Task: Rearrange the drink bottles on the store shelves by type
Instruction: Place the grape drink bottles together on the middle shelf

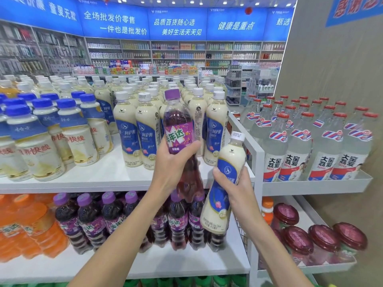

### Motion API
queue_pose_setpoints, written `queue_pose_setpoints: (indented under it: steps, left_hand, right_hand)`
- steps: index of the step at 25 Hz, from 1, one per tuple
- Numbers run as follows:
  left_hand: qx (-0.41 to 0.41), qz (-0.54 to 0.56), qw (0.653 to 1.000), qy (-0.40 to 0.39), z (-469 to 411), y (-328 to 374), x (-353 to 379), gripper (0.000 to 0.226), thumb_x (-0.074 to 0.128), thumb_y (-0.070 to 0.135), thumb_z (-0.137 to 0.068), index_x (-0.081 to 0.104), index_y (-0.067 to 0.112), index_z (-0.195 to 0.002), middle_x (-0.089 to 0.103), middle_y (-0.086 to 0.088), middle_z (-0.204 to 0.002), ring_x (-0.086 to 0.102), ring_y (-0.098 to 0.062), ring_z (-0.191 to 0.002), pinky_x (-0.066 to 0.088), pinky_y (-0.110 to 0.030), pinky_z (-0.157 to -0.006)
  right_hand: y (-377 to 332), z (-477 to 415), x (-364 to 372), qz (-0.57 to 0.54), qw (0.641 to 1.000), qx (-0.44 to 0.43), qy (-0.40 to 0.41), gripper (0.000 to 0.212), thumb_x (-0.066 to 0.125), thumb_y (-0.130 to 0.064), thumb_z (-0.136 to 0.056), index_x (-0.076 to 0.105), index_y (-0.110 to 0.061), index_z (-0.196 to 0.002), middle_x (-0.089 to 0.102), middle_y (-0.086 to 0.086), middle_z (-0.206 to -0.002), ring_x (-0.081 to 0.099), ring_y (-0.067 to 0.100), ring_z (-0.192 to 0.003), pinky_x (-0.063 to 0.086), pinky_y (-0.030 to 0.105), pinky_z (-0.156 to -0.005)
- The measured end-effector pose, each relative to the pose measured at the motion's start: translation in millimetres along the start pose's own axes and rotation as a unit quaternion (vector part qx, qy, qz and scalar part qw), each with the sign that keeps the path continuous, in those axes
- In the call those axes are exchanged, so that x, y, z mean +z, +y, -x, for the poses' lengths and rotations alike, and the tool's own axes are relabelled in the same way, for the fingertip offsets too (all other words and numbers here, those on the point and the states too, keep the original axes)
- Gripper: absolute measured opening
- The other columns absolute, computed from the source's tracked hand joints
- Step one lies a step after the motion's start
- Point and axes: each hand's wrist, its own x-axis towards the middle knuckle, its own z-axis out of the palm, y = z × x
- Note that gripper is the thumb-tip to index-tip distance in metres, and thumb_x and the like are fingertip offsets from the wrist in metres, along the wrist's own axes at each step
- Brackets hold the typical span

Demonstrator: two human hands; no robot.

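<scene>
two strays in hand, neither reshelved: your left hand point(172, 162) grips the purple soda point(177, 125), your right hand point(235, 186) grips the milk tea point(231, 156).

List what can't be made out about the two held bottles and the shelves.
Head view: purple soda bottle's lower label, covered by the left hand.
Milk tea bottle's label middle, covered by the right hand.
Green bottles, cut by the bottom edge.
Back-wall products, too small.

With both forearms raised, left hand point(173, 162) grips purple bottle point(177, 121), right hand point(235, 184) cream bottle point(216, 206).
</scene>
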Motion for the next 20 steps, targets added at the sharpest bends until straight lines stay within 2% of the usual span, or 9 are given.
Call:
queue_pose_setpoints:
  steps: [2, 4, 7, 9, 11, 12, 15, 18, 20]
  left_hand:
    - [-0.027, 0.027, 0.999, -0.021, 15, -1, -14, 0.034, 0.084, 0.025, -0.077, 0.062, 0.011, -0.098, 0.068, -0.009, -0.079, 0.067, -0.034, -0.066, 0.057, -0.043, -0.063]
    - [-0.044, 0.029, 0.998, -0.025, 26, -2, -26, 0.047, 0.086, 0.03, -0.071, 0.061, 0.003, -0.099, 0.065, -0.019, -0.081, 0.063, -0.037, -0.065, 0.055, -0.049, -0.064]
    - [-0.067, 0.023, 0.997, -0.011, 40, -3, -45, 0.062, 0.086, 0.032, -0.067, 0.058, -0.006, -0.108, 0.065, -0.025, -0.078, 0.064, -0.036, -0.061, 0.056, -0.047, -0.06]
    - [-0.067, 0.006, 0.998, -0.006, 47, -4, -57, 0.058, 0.085, 0.03, -0.07, 0.059, -0.004, -0.109, 0.066, -0.024, -0.079, 0.065, -0.035, -0.062, 0.058, -0.046, -0.062]
    - [-0.069, -0.009, 0.998, 0.004, 53, -6, -70, 0.051, 0.087, 0.032, -0.068, 0.064, 0.006, -0.105, 0.069, -0.023, -0.084, 0.066, -0.037, -0.069, 0.058, -0.051, -0.07]
    - [-0.069, -0.015, 0.997, 0.011, 55, -6, -76, 0.046, 0.087, 0.033, -0.067, 0.066, 0.011, -0.102, 0.07, -0.022, -0.086, 0.067, -0.038, -0.071, 0.059, -0.053, -0.073]
    - [-0.069, -0.031, 0.997, 0.018, 62, -5, -92, 0.044, 0.087, 0.035, -0.069, 0.066, 0.016, -0.103, 0.073, -0.023, -0.092, 0.071, -0.04, -0.076, 0.059, -0.056, -0.078]
    - [-0.069, -0.027, 0.997, 0.025, 68, -2, -101, 0.059, 0.087, 0.04, -0.064, 0.064, 0.007, -0.108, 0.072, -0.027, -0.088, 0.07, -0.039, -0.071, 0.058, -0.054, -0.075]
    - [-0.074, -0.022, 0.996, 0.037, 72, -1, -104, 0.065, 0.086, 0.042, -0.061, 0.063, 0.003, -0.108, 0.071, -0.028, -0.084, 0.07, -0.04, -0.069, 0.058, -0.054, -0.075]
  right_hand:
    - [-6, -11, 6, -0.041, 0.999, 0.005, 0.0, 0.051, 0.08, -0.024, -0.086, 0.054, -0.009, -0.126, 0.069, 0.015, -0.101, 0.07, 0.017, -0.074, 0.058, 0.03, -0.063]
    - [-12, -23, 12, -0.035, 0.999, 0.004, -0.003, 0.057, 0.082, -0.018, -0.082, 0.051, -0.004, -0.128, 0.066, 0.02, -0.1, 0.069, 0.02, -0.074, 0.058, 0.036, -0.064]
    - [-23, -39, 27, 0.018, 1.0, -0.016, -0.017, 0.048, 0.076, -0.013, -0.082, 0.046, -0.009, -0.118, 0.067, 0.006, -0.098, 0.07, 0.01, -0.077, 0.057, 0.029, -0.067]
    - [-30, -48, 43, 0.066, 0.996, -0.058, -0.012, 0.04, 0.073, -0.007, -0.093, 0.041, -0.013, -0.116, 0.065, 0.0, -0.106, 0.07, 0.001, -0.084, 0.058, 0.026, -0.074]
    - [-33, -55, 62, 0.144, 0.984, -0.108, -0.001, 0.042, 0.07, -0.01, -0.097, 0.038, -0.015, -0.124, 0.062, -0.002, -0.114, 0.066, -0.005, -0.091, 0.056, 0.023, -0.084]
    - [-33, -59, 70, 0.18, 0.974, -0.136, 0.004, 0.046, 0.069, -0.014, -0.098, 0.035, -0.014, -0.129, 0.061, -0.001, -0.118, 0.065, -0.003, -0.097, 0.053, 0.023, -0.085]
    - [-22, -75, 89, 0.233, 0.957, -0.173, 0.019, 0.064, 0.067, -0.022, -0.099, 0.025, -0.01, -0.146, 0.049, 0.007, -0.146, 0.052, 0.017, -0.131, 0.045, 0.036, -0.106]
    - [-10, -85, 99, 0.261, 0.951, -0.161, 0.046, 0.072, 0.062, -0.025, -0.101, 0.017, -0.007, -0.153, 0.036, 0.009, -0.158, 0.041, 0.022, -0.141, 0.041, 0.043, -0.114]
    - [-3, -89, 101, 0.264, 0.948, -0.163, 0.069, 0.074, 0.063, -0.026, -0.102, 0.016, -0.007, -0.155, 0.032, 0.01, -0.16, 0.037, 0.023, -0.145, 0.038, 0.042, -0.117]
